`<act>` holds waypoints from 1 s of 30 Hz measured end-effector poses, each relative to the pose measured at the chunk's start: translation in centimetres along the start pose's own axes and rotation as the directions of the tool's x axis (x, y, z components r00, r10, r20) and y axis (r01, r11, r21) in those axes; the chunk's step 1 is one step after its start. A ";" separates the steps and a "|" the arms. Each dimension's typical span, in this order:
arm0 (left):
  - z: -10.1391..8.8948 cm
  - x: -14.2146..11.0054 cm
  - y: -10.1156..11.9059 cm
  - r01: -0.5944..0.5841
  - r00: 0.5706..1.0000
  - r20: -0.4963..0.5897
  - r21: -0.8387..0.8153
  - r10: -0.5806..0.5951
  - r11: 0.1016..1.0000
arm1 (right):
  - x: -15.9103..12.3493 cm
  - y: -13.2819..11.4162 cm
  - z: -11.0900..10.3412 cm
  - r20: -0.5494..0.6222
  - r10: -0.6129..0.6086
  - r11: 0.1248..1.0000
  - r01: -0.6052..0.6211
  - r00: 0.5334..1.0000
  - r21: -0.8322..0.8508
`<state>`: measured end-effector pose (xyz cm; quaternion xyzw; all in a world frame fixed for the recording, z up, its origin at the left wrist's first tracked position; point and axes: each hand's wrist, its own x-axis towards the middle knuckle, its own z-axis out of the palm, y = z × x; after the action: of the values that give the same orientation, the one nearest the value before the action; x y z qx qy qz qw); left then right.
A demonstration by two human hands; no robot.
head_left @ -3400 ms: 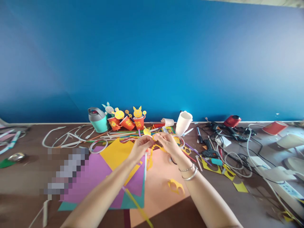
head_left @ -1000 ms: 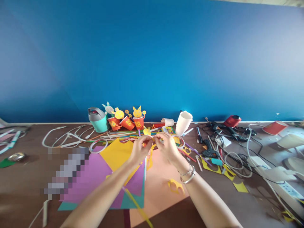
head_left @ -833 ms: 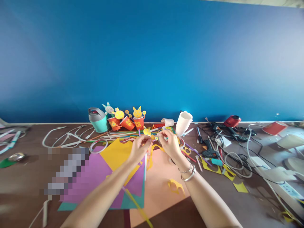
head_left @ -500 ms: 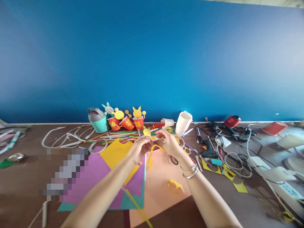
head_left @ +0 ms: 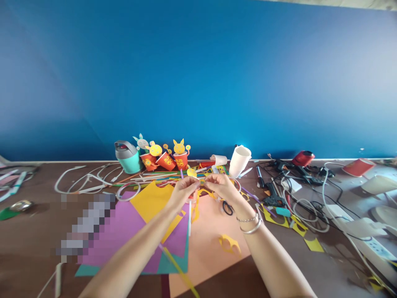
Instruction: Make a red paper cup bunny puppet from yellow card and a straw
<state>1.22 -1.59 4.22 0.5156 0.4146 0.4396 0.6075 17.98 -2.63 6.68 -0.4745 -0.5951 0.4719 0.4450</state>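
Note:
My left hand (head_left: 185, 189) and my right hand (head_left: 221, 187) meet over the middle of the table, each in a pinch. Between their fingertips is a small yellow paper piece (head_left: 202, 181); its exact shape is too small to tell. Just behind my left fingers shows a yellow paper disc (head_left: 191, 172). Under the hands lie a peach paper sheet (head_left: 207, 236), yellow paper scraps (head_left: 195, 212) and a thin white stick (head_left: 190, 219). Scissors with black handles (head_left: 227, 208) lie below my right wrist, partly hidden.
Red paper cups (head_left: 180, 160) with animal faces stand by the blue wall, near a teal container (head_left: 127, 157). A white cup (head_left: 240, 161) stands right of them. Purple sheets (head_left: 124, 231) spread left. Glue guns (head_left: 274, 196), cables and a power strip (head_left: 372, 244) crowd the right.
My right hand's fingers have drawn together into a pinch and turned toward my left fingertips. My left hand has shifted slightly, and the yellow piece now sits between both hands.

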 end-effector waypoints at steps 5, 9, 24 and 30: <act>-0.2 0.1 -0.2 -0.014 0.998 0.053 -0.042 0.016 0.999 | -0.6 -1.2 0.1 0.018 0.073 0.994 -0.075 0.997 0.076; -0.2 0.1 0.0 0.018 0.995 0.101 -0.115 -0.006 0.993 | -0.6 -1.2 0.2 0.035 0.110 0.977 -0.114 0.993 0.178; -2.6 2.6 -2.1 -0.102 0.833 -0.412 0.544 0.370 0.833 | 0.9 1.1 -0.2 -0.414 -0.157 0.987 0.130 0.897 -0.094; -2.5 3.3 -4.9 -0.029 0.915 -0.317 0.569 0.251 0.822 | 0.9 1.2 -0.3 -0.418 -0.094 0.994 0.109 0.904 0.011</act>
<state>0.24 1.86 -1.06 0.6039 0.5930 0.4359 0.3060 18.29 -1.56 5.64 -0.5248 -0.5022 0.3461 0.5938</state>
